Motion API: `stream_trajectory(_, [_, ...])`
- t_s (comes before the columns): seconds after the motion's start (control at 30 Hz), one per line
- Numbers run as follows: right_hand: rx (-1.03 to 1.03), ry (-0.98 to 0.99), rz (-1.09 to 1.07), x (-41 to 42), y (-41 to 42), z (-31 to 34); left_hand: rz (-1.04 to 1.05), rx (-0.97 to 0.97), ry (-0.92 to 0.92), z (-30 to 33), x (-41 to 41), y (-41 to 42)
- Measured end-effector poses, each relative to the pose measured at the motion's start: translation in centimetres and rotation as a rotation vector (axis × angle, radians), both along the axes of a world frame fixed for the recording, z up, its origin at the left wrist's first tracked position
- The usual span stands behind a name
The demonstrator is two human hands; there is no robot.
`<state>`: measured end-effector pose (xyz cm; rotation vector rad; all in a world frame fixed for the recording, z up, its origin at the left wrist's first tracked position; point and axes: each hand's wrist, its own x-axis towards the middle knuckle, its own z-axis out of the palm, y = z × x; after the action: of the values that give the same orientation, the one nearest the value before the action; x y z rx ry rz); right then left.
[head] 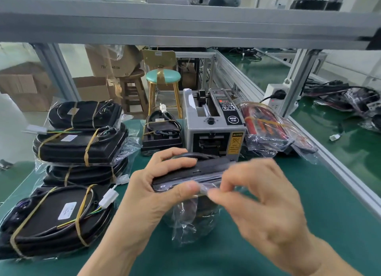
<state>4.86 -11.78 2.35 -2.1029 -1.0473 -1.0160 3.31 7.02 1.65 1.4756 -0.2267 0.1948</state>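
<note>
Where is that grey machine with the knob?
The machine sits centre of the head view, behind the held part, between a black unit and red packs.

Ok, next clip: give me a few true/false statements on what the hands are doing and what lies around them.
1. The left hand grips a black unit. True.
2. The right hand is idle and open. False: it pinches the clear bag at the unit's near edge.
3. A tape dispenser stands behind the hands. True.
4. The stack of bagged black units lies on the right. False: it lies on the left; bagged red units lie on the right.
</note>
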Motion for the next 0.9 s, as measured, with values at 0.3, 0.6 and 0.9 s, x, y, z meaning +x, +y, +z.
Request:
stream_trajectory(0.3, [0.026, 0.103, 0.045, -0.4, -0.8, -4.3, 0.235, 0.071, -0.094, -0.8, 0.0, 1.6])
stream_trajectory(0.6, [0.933, 1.273, -0.255, 6.8, 2.3, -2.8, 0.428, -0.023, -0.085, -1.6, -1.6, 2.9])
stream_trajectory(0.9, [1.076, 1.308, -0.421, 9.7, 4.3, -1.9, 0.383, 0.049, -0.15, -0.9, -2.2, 0.5])
